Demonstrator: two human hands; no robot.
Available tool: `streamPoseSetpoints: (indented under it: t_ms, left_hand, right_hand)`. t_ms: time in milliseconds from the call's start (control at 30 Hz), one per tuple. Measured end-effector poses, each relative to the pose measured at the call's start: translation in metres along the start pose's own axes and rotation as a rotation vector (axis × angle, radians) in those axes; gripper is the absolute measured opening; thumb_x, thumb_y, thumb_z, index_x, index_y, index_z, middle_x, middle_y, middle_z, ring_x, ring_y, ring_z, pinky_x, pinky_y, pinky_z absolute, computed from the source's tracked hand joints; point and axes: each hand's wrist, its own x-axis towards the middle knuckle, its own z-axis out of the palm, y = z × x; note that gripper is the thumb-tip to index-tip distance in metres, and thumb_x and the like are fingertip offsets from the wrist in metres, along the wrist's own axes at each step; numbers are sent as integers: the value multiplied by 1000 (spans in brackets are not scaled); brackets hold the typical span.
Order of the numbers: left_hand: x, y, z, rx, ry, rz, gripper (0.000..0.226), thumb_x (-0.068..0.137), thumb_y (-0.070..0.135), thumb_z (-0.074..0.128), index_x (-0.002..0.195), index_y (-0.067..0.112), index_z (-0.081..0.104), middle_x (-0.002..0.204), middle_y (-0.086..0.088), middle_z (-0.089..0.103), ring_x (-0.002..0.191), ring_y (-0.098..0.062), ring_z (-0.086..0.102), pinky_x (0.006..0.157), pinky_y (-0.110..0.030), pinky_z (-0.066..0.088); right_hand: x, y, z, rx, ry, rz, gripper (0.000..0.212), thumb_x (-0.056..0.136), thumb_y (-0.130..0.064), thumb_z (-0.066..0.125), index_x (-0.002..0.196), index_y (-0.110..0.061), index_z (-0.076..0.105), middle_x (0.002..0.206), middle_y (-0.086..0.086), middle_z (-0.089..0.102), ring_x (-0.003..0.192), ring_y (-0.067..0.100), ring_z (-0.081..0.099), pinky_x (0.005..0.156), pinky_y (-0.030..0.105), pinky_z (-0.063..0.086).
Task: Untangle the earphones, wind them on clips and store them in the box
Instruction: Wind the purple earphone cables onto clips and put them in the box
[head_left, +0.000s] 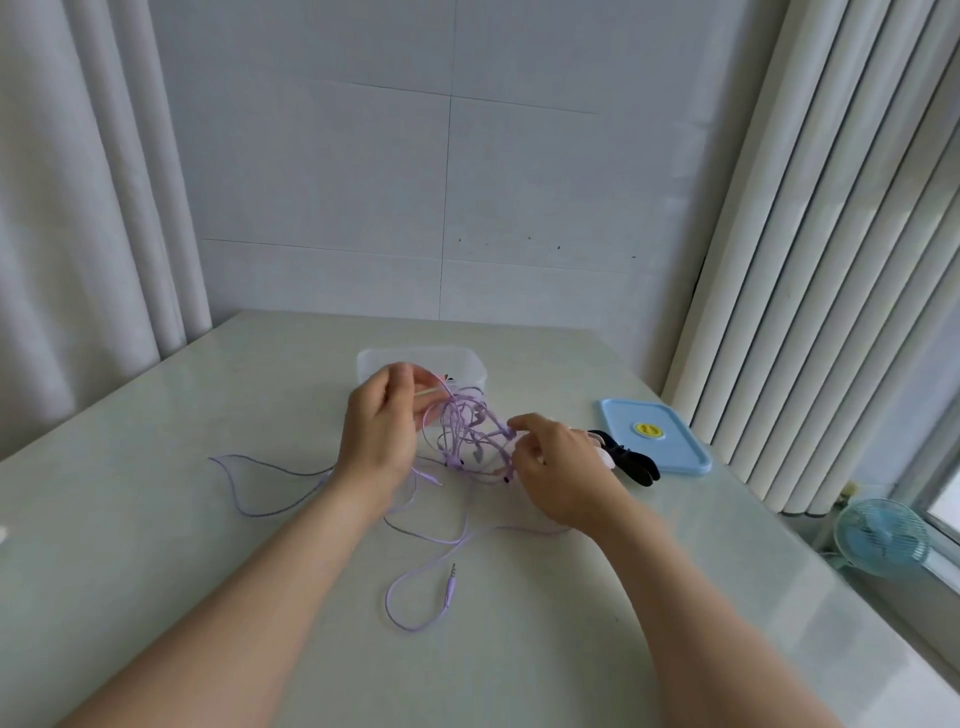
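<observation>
Both hands lift a purple tangle of earphones (467, 436) just above the worktop (208, 571). The left hand (382, 431) pinches cords at the tangle's 10 o'clock and the right hand (556, 467) pinches a strand at its 3 o'clock. Loose cord trails toward 6 o'clock, ending in a plug (451, 584). A clear box (470, 364) sits at 12 o'clock. Black clips (634, 462) and a blue lid (654, 436) lie at 3 o'clock.

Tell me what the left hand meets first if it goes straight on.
Probably the box, right beyond the left hand, which pinches the earphones; depth is unclear, so it might pass above it.
</observation>
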Motion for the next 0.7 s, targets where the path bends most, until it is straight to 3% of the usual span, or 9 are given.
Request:
streamPoseSetpoints:
  t_ms: [100, 233, 333, 467, 567, 700]
  left_hand:
    - [0, 13, -1, -131, 39, -56, 40, 115, 31, 34, 94, 10, 61, 107, -12, 79, 100, -24, 78, 92, -38, 59]
    - [8, 16, -10, -121, 140, -22, 39, 115, 34, 33, 95, 14, 61, 107, -11, 78, 97, -21, 78, 95, -44, 57]
    - [13, 18, -15, -100, 237, 44, 39, 114, 33, 33, 94, 17, 62, 106, -9, 76, 95, -20, 78, 94, -45, 59]
    - [22, 16, -24, 8, 377, 171, 38, 110, 34, 32, 87, 23, 61, 96, -3, 74, 94, -25, 73, 93, -50, 59]
    - [23, 18, -29, 113, 441, 226, 36, 106, 35, 33, 85, 27, 61, 99, 4, 74, 98, -20, 70, 94, -45, 57]
    - [21, 19, -29, 268, 401, 177, 36, 104, 35, 36, 91, 26, 68, 98, 13, 72, 109, -22, 64, 97, -37, 49]
  right_hand:
    - [-2, -3, 4, 23, 6, -70, 28, 102, -27, 52, 121, -31, 71, 94, -12, 70, 102, 16, 61, 78, 30, 39]
    - [-6, -7, 2, 111, -110, -106, 21, 101, -35, 55, 95, -28, 74, 71, -10, 66, 74, 5, 56, 68, 29, 42]
    - [-10, -11, 1, 92, -189, -145, 16, 89, -46, 67, 96, -34, 76, 76, -12, 67, 71, 2, 59, 65, 18, 44]
    - [-10, -12, 4, 39, -157, -182, 11, 92, -25, 66, 88, -25, 76, 71, -15, 67, 68, 0, 58, 64, 15, 41]
    - [-6, -11, 6, -64, -88, -146, 15, 95, -19, 60, 96, -20, 75, 79, -15, 63, 79, 6, 53, 76, 25, 45]
    - [-7, -9, 2, -101, -71, -57, 46, 92, -19, 58, 135, -33, 60, 121, -1, 58, 114, 22, 50, 99, 36, 42]
